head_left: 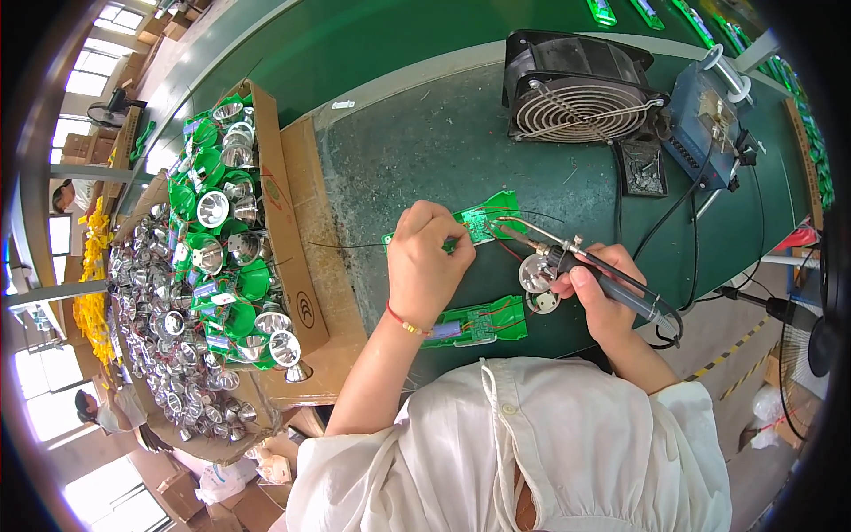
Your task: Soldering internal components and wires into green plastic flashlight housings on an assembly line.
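- While the clock's centre is the upper circuit board (479,225), with twelve pointing away from you, the lower green housing (483,325) lies nearest your body, at six o'clock, resting on the bench apart from both hands.
- Your right hand (605,288), at four o'clock, has its fingers closed around the soldering iron (620,297), much like a pen, probably for fine control; a slim metal tube (542,230) runs alongside, its end near the tip.
- Just short of that hand, the silver reflector (536,273) sits under the iron, leaving little clearance there.
- Your left hand (428,253), at eight o'clock, curls over the upper housing's near end, presumably steadying it; whether the fingers close on plastic or a wire, you cannot tell.
- That board lies in its green housing, its component side facing up, the iron's tip close above its right portion.
- At nine, a cardboard box (292,239) of lamp assemblies walls off your left.
- Toward two sit a scrap tray (643,168) and, farther, the blue soldering station (700,124), loose cables crossing the bench.
- At one, the black fan (581,106) blocks the far side.
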The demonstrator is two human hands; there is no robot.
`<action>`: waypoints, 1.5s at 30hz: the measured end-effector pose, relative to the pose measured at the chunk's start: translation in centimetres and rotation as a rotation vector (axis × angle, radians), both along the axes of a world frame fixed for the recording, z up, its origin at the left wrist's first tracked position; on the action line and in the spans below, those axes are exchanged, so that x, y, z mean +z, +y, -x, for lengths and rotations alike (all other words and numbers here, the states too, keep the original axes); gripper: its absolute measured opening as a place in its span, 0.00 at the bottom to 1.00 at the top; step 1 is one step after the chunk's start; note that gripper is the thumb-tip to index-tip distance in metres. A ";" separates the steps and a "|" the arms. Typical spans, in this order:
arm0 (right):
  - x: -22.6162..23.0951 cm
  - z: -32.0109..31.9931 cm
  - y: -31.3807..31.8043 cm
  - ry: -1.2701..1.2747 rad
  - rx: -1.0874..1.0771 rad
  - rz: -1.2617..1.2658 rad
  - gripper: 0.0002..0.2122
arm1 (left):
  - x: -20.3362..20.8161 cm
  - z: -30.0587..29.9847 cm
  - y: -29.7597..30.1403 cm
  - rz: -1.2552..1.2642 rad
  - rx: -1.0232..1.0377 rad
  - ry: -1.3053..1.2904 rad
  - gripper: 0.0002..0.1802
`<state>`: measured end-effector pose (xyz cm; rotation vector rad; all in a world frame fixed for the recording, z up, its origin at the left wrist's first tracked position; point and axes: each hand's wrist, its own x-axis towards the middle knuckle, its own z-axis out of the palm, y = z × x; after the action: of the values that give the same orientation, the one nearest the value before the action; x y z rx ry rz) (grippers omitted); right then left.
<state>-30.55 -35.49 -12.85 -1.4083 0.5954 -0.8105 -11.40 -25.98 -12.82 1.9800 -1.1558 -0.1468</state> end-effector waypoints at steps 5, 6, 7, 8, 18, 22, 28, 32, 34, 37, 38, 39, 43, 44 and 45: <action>-0.1 0.2 0.2 0.014 -0.004 -0.013 0.08 | 0.3 0.0 -0.1 -0.013 -0.001 -0.001 0.06; -0.1 0.2 0.2 0.008 -0.002 -0.022 0.08 | 0.3 0.0 0.0 -0.024 -0.007 -0.006 0.06; -0.2 0.3 0.2 0.004 -0.002 -0.030 0.08 | 0.4 -0.1 0.0 -0.035 -0.015 -0.009 0.06; -0.2 0.3 0.1 0.004 -0.002 -0.031 0.08 | 0.6 -0.1 0.2 -0.036 -0.015 -0.009 0.06; 0.1 0.6 -0.5 -0.006 0.029 -0.037 0.08 | 1.2 -1.6 5.9 0.240 0.450 0.283 0.06; 0.3 0.3 -0.5 -0.004 0.051 -0.018 0.08 | 2.6 -1.0 3.2 0.116 -0.050 -0.331 0.13; -0.2 0.5 -0.7 0.055 0.101 0.054 0.08 | 0.2 -0.5 1.4 0.061 -0.128 -0.278 0.08; -0.3 0.2 -0.7 0.058 0.088 0.043 0.08 | -0.3 -0.1 1.1 0.043 -0.110 -0.238 0.08; -0.3 0.2 -0.7 0.074 0.094 0.039 0.08 | -0.2 0.0 1.0 0.030 -0.108 -0.226 0.08; -0.2 0.2 -0.8 0.085 0.082 0.043 0.08 | -0.3 0.1 1.1 0.031 -0.105 -0.226 0.08; -0.3 0.3 -0.7 0.082 0.063 0.052 0.08 | -0.4 0.1 1.1 0.045 -0.107 -0.236 0.08; -0.3 0.2 -0.6 0.064 0.054 -0.007 0.08 | -0.4 0.0 1.1 0.043 -0.107 -0.235 0.08; -0.3 0.1 -0.5 0.110 0.050 0.060 0.08 | -0.5 0.0 1.2 0.038 -0.106 -0.242 0.08; -0.4 0.1 -0.5 0.110 0.049 0.060 0.08 | -0.5 0.0 1.2 0.036 -0.107 -0.241 0.08; -0.4 0.1 -0.5 0.111 0.048 0.047 0.08 | -0.5 0.0 1.2 0.036 -0.108 -0.241 0.08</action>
<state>-30.61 -35.96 -13.24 -1.5121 0.6286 -0.7156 -11.45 -24.79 -13.28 1.9429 -1.4099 0.0585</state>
